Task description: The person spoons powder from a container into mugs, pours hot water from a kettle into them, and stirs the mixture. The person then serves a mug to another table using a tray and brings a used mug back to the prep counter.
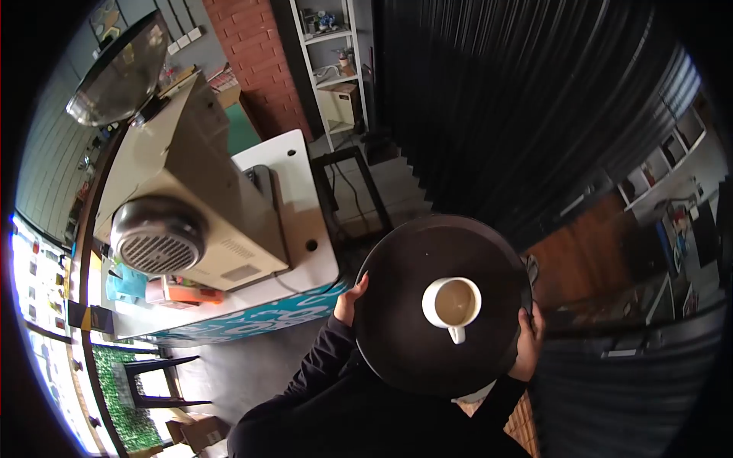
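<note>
A round dark serving tray point(405, 351) is held out in front of me at both sides. My left hand point(348, 302) grips its left rim, thumb over the edge and the other fingers hidden beneath. On the right rim my right hand point(528, 345) is closed round the edge, its fingers partly out of sight. A white cup point(452, 305) stands upright a little right of the tray's middle, its handle pointing toward me. Milky brown liquid shows inside the cup. Neither hand touches the cup.
To my left, a beige coffee grinder point(198, 175) with a clear hopper stands on a white-topped counter point(298, 175). Ahead are white shelves point(328, 76) and a black pleated curtain point(489, 91). A dark stool point(164, 382) stands at lower left.
</note>
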